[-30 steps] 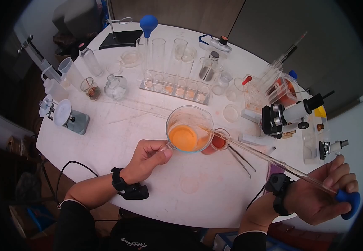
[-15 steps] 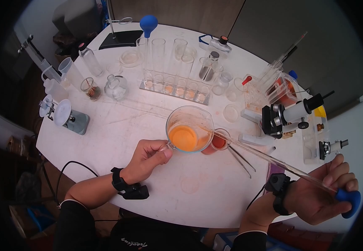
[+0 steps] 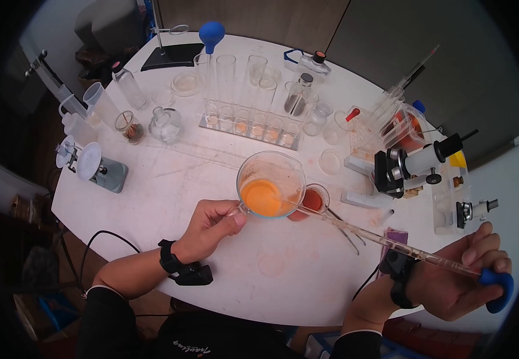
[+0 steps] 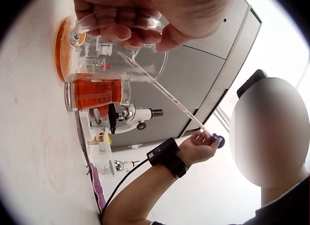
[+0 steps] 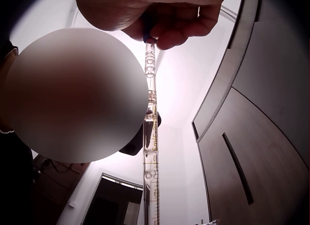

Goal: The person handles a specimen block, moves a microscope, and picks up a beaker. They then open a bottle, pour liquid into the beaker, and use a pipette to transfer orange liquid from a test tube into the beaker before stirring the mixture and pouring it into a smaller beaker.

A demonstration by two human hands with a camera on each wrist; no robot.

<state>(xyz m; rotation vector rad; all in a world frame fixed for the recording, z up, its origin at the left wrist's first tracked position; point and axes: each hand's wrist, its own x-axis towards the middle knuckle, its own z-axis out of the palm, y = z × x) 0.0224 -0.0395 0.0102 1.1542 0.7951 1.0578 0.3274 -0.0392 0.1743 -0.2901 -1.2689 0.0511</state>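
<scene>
My left hand point(image 3: 214, 224) grips the handle of a glass beaker point(image 3: 283, 164) with orange liquid point(image 3: 260, 196) in its bottom. In my right hand point(image 3: 460, 275) is a long graduated glass pipette point(image 3: 385, 242), held at its upper end by the blue rubber bulb point(image 3: 500, 292). The pipette slants down to the left, its lower end inside the beaker's mouth. In the right wrist view, fingers curl about the bulb, mostly hiding it, above the marked pipette point(image 5: 151, 186). A second beaker point(image 4: 97, 92) of red-orange liquid stands beside the held one.
Tweezers point(image 3: 349, 234) lie right of the beakers. Behind stands a rack point(image 3: 247, 133) of large test tubes, one holding a blue-bulbed dropper point(image 3: 211, 36). A microscope point(image 3: 415, 164) is at right, a small balance scale point(image 3: 107, 170) at left, a round flask point(image 3: 165, 124) behind it.
The pipette's lower end has shifted left and down within the beaker, and its shaft has swung slightly toward me. The left hand and beaker have stayed put.
</scene>
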